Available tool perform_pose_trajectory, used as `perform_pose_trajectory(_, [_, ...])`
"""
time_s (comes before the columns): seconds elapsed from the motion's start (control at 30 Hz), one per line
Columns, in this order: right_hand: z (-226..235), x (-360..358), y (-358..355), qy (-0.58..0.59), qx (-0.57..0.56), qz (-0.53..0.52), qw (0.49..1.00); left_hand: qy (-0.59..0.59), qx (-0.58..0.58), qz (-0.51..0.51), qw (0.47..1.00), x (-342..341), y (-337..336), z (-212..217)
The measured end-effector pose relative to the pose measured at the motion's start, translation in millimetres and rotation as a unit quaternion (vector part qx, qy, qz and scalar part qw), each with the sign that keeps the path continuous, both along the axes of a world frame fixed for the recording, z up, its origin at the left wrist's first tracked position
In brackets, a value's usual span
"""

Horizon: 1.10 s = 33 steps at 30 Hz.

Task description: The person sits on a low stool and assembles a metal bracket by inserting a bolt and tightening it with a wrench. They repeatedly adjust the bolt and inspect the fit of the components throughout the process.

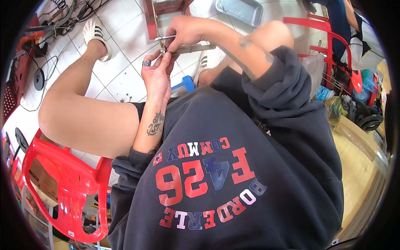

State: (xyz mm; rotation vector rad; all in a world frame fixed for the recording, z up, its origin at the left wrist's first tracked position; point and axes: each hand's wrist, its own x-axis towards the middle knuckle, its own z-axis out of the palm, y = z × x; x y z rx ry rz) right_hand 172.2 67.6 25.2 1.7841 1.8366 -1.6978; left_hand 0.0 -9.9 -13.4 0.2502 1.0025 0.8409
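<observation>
Both hands meet over the floor near the top centre. My left hand [156, 71], with a ring on one finger, pinches at the lower end of a narrow metal strip [155, 18]; exactly what lies in its fingertips is too small to make out. Just above it, my right hand [185, 33] is closed round a slim silver metal tool [166, 38] whose tip crosses the strip. A long flat metal bar [193, 49] extends rightward under the right hand. Behind the strip stands a red metal frame [149, 24], partly cut off by the top edge.
A blue-headed tool [188, 83] lies by my right foot. Beyond is a metal tray [239, 11]. Cables [62, 21] tangle at upper left. Red plastic chairs [68, 187] stand at both sides. At upper right is another person [360, 37], above bags and a cardboard box [358, 139].
</observation>
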Motion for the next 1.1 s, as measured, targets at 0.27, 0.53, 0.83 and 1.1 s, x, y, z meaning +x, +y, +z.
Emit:
perform_pose_trajectory(0.27, [0.2, -6.7, 11.0, -0.02, -0.034, 0.04, 0.998, -0.009, -0.014, -0.031, 0.999, -6.2, 4.5, -1.5])
perform_pose_trajectory(0.53, [3.6, -10.8, 18.2, -0.066, -0.047, 0.097, 0.992, -0.01, -0.016, -0.065, 0.998, -6.2, 5.4, 3.2])
perform_pose_trajectory(0.83, [10.8, -7.8, 2.7, -0.101, -0.023, 0.058, 0.993, -0.019, 0.007, -0.083, 0.996, -2.4, 1.4, 1.1])
perform_pose_trajectory(1.1, [7.8, -6.5, -17.5, -0.086, 0.049, 0.011, 0.995, -0.009, 0.031, -0.073, 0.997, -5.3, -3.2, -5.8])
